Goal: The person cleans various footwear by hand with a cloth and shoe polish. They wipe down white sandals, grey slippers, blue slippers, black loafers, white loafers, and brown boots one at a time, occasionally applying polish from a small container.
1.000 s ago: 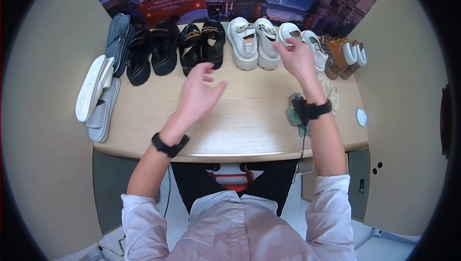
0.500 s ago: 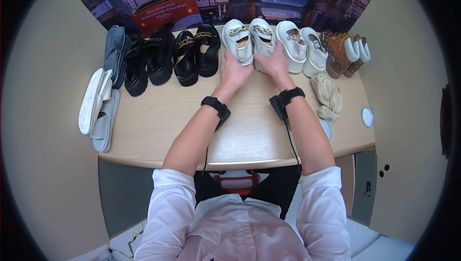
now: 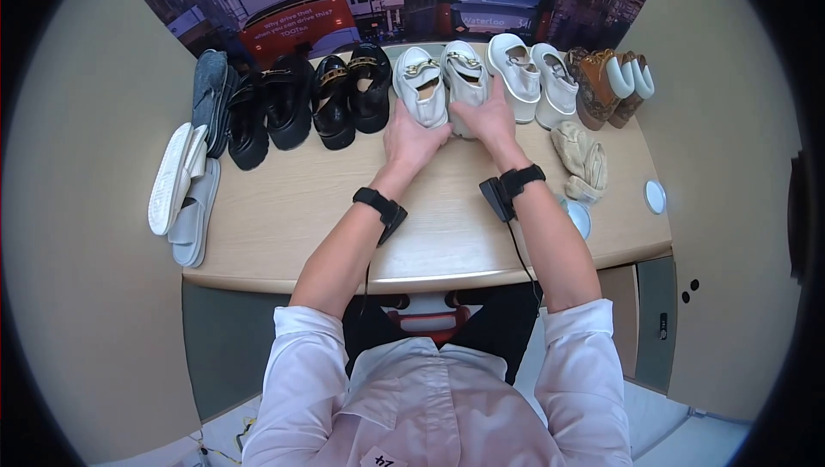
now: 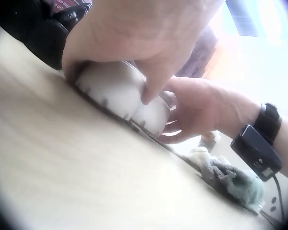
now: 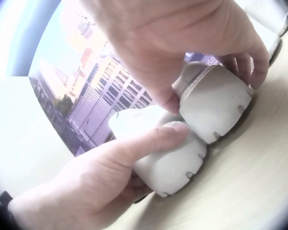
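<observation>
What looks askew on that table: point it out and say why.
At the left end of the table, a pale-soled slide is tipped over with its sole showing, overlapping the grey slide. It looks odd because the white loafers stand upright, side by side.

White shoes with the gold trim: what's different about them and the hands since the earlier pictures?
The left hand moved rightward and the right hand leftward; each now grips the heel end of one white shoe. That pair has also come slightly toward the person. The black shoes and grey slide stayed put.
</observation>
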### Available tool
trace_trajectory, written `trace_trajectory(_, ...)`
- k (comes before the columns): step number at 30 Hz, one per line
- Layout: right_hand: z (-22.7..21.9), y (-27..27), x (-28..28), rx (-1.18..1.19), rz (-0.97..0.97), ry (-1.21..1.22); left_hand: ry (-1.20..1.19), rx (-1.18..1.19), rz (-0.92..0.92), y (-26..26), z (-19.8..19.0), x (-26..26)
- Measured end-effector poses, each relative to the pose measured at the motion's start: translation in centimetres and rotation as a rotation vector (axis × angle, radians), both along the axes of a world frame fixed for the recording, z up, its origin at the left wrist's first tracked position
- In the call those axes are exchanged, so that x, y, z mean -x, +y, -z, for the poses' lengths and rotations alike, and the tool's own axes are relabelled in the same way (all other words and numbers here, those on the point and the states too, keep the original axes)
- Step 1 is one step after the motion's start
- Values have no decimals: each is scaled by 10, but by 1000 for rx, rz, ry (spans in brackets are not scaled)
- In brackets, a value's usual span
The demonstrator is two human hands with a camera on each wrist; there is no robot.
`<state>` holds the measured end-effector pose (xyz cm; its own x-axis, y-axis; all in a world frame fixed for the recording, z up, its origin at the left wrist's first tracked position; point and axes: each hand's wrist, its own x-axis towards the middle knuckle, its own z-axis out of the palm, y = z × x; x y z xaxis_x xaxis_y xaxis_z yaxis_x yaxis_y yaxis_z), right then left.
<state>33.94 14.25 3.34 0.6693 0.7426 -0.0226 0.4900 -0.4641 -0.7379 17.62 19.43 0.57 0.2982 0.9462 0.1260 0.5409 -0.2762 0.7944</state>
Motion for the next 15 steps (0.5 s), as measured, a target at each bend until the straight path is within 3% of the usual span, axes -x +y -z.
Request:
trace_trajectory(10,-3,-96,53,-101,-31,1,-50,-14,100,-84,-15,62)
trace_trajectory(15,1,-150,83,-155,-45,-4,47,37,130,-126,-27,95)
